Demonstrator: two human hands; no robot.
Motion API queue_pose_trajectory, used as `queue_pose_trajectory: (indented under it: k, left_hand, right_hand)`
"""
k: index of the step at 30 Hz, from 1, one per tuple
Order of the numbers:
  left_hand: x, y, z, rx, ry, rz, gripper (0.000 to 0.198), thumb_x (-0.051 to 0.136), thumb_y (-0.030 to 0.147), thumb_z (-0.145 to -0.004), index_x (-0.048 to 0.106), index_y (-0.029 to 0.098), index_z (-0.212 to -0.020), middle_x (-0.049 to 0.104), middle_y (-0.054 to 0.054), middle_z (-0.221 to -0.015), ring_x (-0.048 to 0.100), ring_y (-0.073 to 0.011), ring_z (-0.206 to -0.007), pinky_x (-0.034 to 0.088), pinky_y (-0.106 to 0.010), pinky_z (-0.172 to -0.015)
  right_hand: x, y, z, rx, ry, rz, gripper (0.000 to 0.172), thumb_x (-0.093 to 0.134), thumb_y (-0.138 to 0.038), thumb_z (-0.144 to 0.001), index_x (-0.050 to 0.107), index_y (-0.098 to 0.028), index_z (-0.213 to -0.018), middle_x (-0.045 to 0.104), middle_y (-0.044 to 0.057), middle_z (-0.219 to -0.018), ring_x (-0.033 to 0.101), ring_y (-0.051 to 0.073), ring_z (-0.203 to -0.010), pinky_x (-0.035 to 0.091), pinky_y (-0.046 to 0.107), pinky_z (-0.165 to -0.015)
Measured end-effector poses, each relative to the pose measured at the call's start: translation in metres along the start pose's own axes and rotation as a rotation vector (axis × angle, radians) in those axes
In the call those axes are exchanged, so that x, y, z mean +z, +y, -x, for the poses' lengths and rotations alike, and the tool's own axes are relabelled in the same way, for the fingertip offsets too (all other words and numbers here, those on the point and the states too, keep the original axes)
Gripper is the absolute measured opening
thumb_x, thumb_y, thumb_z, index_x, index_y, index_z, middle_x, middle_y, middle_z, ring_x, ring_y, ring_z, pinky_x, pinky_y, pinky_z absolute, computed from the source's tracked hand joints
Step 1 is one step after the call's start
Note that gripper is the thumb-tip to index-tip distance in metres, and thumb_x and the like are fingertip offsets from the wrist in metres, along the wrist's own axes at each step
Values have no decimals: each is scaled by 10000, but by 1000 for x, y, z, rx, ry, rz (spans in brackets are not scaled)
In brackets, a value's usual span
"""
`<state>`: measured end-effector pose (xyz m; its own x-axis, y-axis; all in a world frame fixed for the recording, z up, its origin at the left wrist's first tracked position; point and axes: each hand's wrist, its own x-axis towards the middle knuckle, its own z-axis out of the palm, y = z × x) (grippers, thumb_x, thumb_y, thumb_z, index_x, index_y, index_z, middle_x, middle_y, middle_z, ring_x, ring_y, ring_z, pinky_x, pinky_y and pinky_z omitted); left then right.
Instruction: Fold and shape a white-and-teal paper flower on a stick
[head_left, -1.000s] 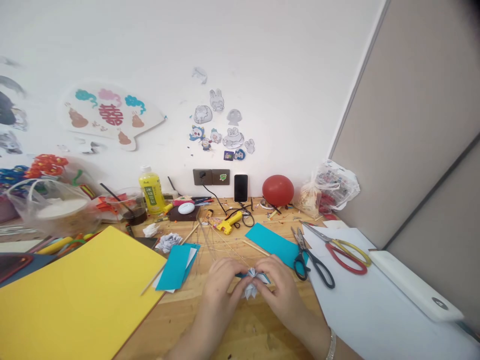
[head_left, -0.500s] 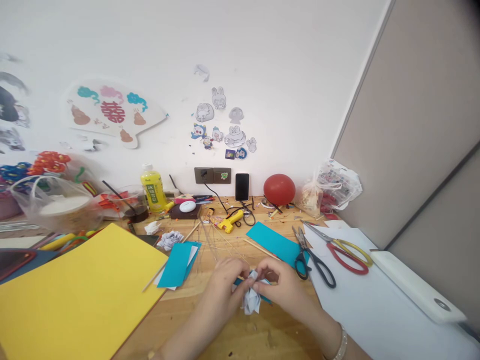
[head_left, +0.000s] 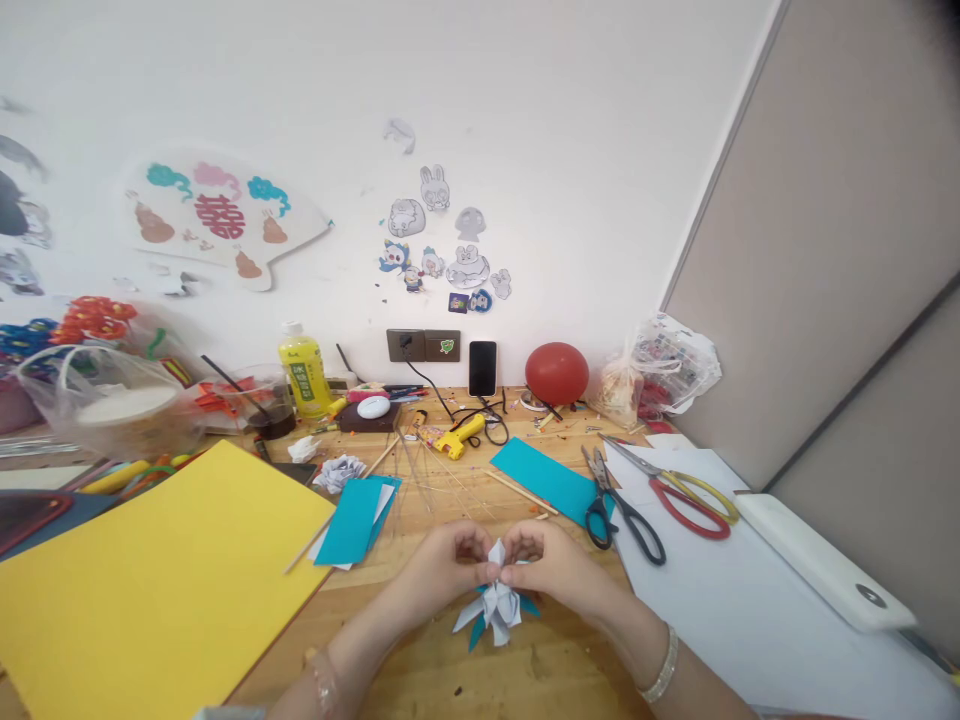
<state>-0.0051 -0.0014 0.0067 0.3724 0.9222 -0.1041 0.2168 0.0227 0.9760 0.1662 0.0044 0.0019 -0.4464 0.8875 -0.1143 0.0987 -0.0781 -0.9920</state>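
Observation:
A folded paper flower (head_left: pixel 501 608) with white petals and blue-green pointed leaves is low in the middle of the head view. My left hand (head_left: pixel 459 560) pinches one white petal at its top from the left. From the right, my right hand (head_left: pixel 541 558) pinches the same petal, thumb tips nearly touching. Both hands are closed, with the petal standing up between them. The flower's lower petals and leaves spread out below my fingers. My hands cover part of its far side.
Blue-green paper pieces (head_left: pixel 352 522) and a yellow sheet (head_left: pixel 165 580) lie left. Another blue-green strip (head_left: pixel 540 475), black scissors (head_left: pixel 626 515) and red-and-yellow-handled scissors (head_left: pixel 690 505) lie right. Behind are a yellow glue gun (head_left: pixel 459 438), a white paper flower (head_left: pixel 340 473), a bottle (head_left: pixel 304 372) and a red balloon (head_left: pixel 556 373).
My hands have turned the flower, so its white petals and blue-green leaves now show more fully. Both hands have drawn up to one upright petal. The view has shifted slightly.

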Motion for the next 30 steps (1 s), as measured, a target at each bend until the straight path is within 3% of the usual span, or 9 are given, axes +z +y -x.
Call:
queue_pose_trajectory:
  k: [8, 18, 30]
  left_hand:
    - [-6, -7, 0, -35, -136, -13, 335, 714, 400, -572, 549, 148, -718, 612, 10, -651, 551, -131, -616, 410, -236, -586]
    - [-4, -1, 3, -9, -79, -122, 254, 700, 311, -582, 548, 146, -699, 565, 35, -602, 500, -111, -568, 364, -213, -524]
    - [-2, 8, 8, -3, -21, -371, 142, 638, 228, -627, 590, 140, -728, 634, 2, -652, 575, -144, -609, 400, -212, -533]
  right_hand:
    - [-2, 9, -5, 87, -42, -62, 250, 760, -250, -504, 563, -149, -620, 577, -33, -584, 522, 108, -540, 387, 224, -525]
    - [-4, 6, -4, 58, -74, -11, 237, 753, -229, -520, 556, -151, -627, 581, -34, -579, 523, 101, -532, 386, 210, -501]
    - [-4, 11, -5, -26, -67, 108, 173, 706, -169, -566, 542, -158, -620, 541, -49, -578, 503, 94, -536, 384, 200, -505]
